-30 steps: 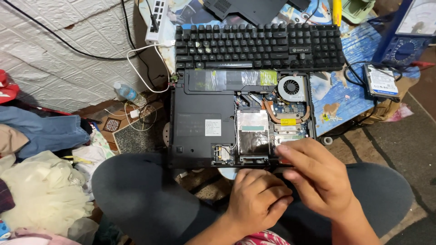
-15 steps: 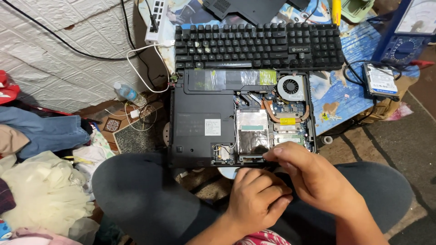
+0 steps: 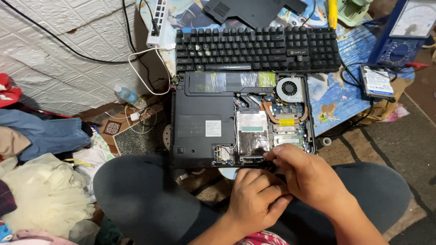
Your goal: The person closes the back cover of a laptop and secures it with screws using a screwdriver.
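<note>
Black opened laptop (image 3: pixel 204 122) just beyond both curled hands, left hand (image 3: pixel 254 199) and right hand (image 3: pixel 309 174), grip contents hidden.

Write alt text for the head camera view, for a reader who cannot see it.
Seen from above, a seated person's left hand and right hand meet at the near edge of an opened laptop, its cooling fan and circuit boards exposed. Beyond it lie a black keyboard, a bare hard drive and a blue multimeter.

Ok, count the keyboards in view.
1: a black keyboard lying just beyond the opened laptop. The laptop is flipped underside up, so its own keyboard, if fitted, is hidden.
</note>
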